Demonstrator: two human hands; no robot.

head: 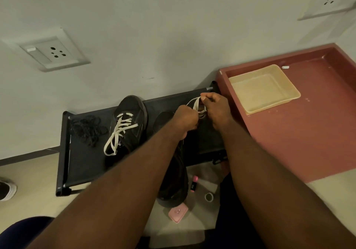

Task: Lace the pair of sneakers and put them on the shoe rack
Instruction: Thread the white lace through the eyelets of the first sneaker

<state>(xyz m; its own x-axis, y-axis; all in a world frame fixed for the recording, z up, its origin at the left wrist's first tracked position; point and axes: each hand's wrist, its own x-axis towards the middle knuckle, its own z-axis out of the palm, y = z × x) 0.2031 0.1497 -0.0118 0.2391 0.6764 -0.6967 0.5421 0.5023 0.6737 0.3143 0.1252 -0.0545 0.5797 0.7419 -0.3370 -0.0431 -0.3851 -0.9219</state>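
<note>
Judged a little past halfway. Done: first sneaker laced in white, lying centre-left on the shoe rack, lace ends trailing. Under way: second sneaker, centre of frame, heel seemingly overhanging the rack's front edge. Pinching loops of the white lace just above it, upper centre: left hand and right hand, fingers curled. Left to do: finishing the tie, seating this shoe fully on the rack. Counted: two sneakers, one rack, one heap of black laces at its left end, one beige tray on the red surface at right.
</note>
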